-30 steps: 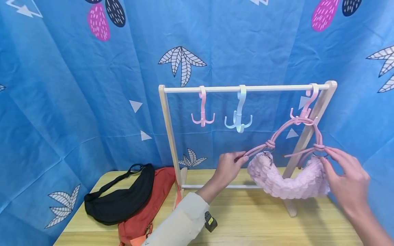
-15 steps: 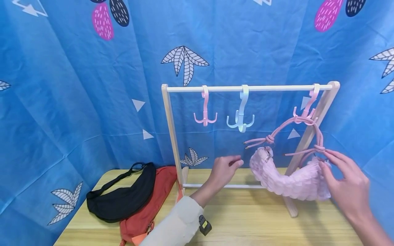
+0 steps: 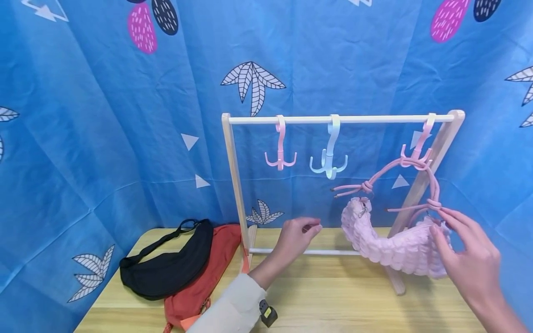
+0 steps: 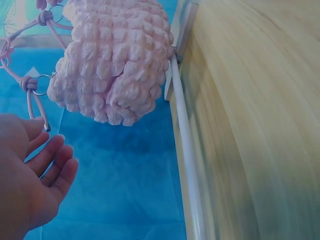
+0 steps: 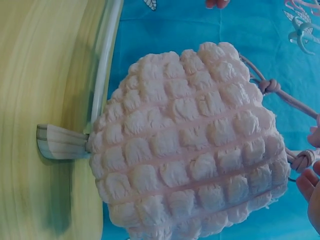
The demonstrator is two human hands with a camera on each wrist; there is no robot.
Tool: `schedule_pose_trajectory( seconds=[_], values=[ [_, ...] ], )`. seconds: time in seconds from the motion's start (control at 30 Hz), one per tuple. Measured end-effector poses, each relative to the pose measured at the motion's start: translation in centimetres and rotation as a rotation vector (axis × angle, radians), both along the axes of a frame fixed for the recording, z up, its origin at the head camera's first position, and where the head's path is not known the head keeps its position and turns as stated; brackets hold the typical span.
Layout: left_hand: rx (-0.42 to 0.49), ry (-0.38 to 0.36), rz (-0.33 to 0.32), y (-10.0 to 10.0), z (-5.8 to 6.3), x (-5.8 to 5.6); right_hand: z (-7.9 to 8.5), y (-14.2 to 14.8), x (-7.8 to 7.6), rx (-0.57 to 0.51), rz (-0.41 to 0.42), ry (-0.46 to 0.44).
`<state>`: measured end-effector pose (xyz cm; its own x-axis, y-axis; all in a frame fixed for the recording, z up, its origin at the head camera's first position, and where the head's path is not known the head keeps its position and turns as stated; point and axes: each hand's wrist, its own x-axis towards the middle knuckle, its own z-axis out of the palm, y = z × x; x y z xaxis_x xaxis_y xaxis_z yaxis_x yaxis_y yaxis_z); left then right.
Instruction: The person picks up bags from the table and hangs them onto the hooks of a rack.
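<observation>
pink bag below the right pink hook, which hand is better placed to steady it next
Probably the right: the right hand is at the strap knot on the right end of the pink bag, while the left hand hovers apart from it.

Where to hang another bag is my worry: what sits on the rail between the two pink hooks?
One blue hook, nothing hung on it; the rail is otherwise bare between the pink hooks. The head view shows this.

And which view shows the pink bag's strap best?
The head view: the strap shows its whole arch and both knots. The left wrist view has both knots at upper left; the right wrist view, knots but a cropped arch.
</observation>
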<state>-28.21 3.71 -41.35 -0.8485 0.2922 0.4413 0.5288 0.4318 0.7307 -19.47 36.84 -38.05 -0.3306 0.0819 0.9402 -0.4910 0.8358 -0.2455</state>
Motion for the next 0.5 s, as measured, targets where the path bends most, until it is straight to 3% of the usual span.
schedule_pose_trajectory(
  seconds=[0.5],
  values=[
    [-0.039,-0.002,0.001,-2.6,0.1,1.7,-0.6,-0.8,1.0,0.010,0.016,-0.039]
  ],
)
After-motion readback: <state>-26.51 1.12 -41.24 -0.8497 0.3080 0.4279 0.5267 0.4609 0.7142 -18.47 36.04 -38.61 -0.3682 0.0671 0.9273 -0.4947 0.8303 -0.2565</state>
